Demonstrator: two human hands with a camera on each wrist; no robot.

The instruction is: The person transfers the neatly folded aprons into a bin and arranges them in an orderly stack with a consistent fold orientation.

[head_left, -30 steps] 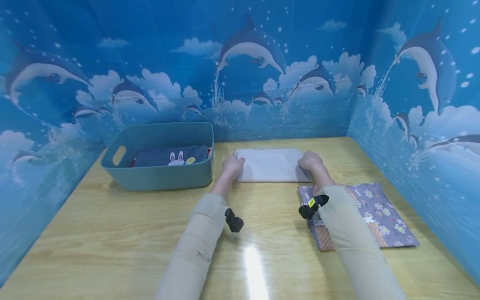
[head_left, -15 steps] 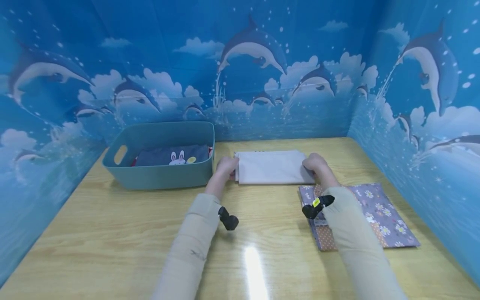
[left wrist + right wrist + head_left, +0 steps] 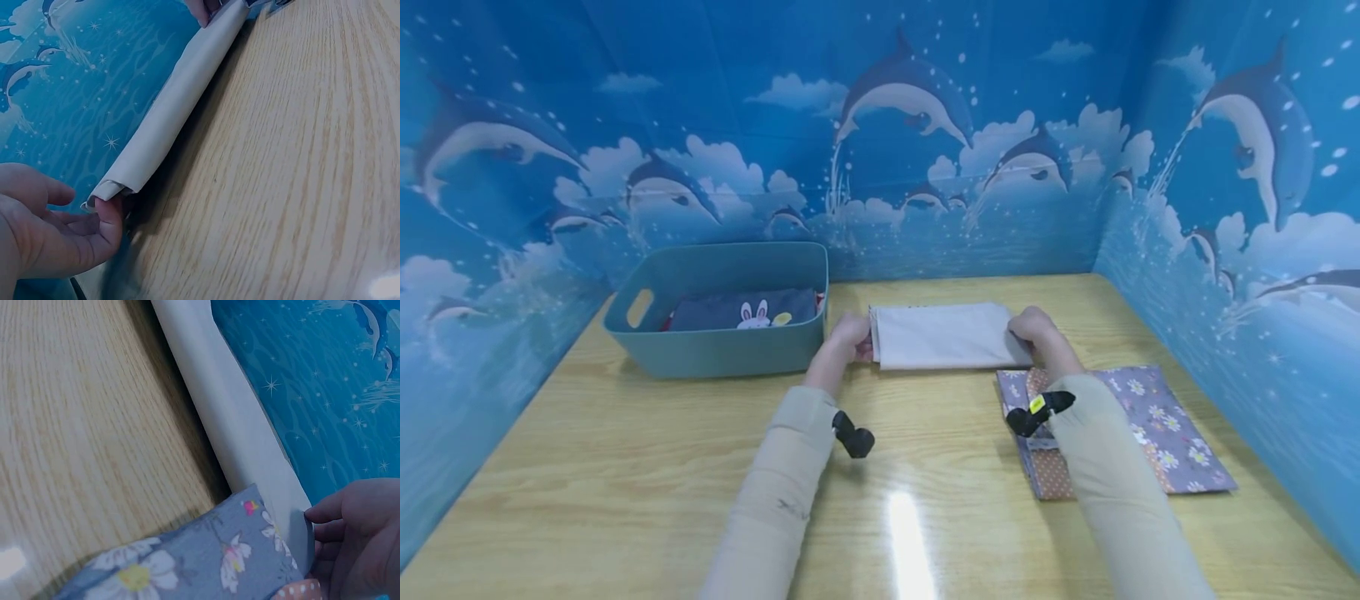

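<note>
A folded white cloth (image 3: 951,336) lies on the table between the two hands. At its left end is my left hand (image 3: 847,335); the left wrist view shows the thumb (image 3: 59,192) apart from the cloth and the fingertips tucked under its end. My right hand (image 3: 1036,325) holds the cloth's right end, with the thumb at the edge and the other fingers partly hidden behind it. Beneath the right forearm lies a folded grey-purple floral cloth (image 3: 1172,425) with dotted brown trim, its corner close to the white one.
A teal basket (image 3: 737,354) stands at the back left, close to the left hand. Inside it lies a folded dark blue cloth (image 3: 711,313) with a rabbit print. Dolphin-printed curtains (image 3: 880,225) border the wooden table (image 3: 625,467) at the back and sides.
The left hand has shifted slightly left and its thumb has come off the white cloth. The cloth has slid a little right and nearer, along with the right hand.
</note>
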